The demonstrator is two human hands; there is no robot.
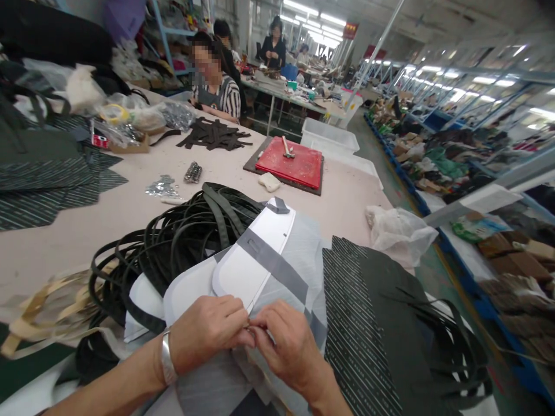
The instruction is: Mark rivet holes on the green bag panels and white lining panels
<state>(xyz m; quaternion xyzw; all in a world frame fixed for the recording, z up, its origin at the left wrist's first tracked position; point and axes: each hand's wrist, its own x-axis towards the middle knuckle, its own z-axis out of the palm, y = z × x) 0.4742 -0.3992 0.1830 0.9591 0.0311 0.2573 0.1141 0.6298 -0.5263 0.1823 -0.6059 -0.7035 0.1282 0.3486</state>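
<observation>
My left hand (208,334), with a silver bracelet at the wrist, and my right hand (284,344) meet fingertip to fingertip at the near edge of a white stiff panel (251,263) crossed by a grey strap. Both hands pinch something small at that edge; I cannot make out what it is. The panel lies on pale grey fabric pieces (299,254). A tangle of black straps (173,242) sits just to the left of the panel. A dark striped fabric piece (368,312) lies to the right of my right hand.
A red mat with a hammer (289,163) lies further back on the table (87,225). Black cut pieces (214,136), bags of small parts (130,115) and striped fabric (47,179) are at the left. A person in a striped top (217,86) sits across. A crumpled plastic bag (399,231) hangs at the right edge.
</observation>
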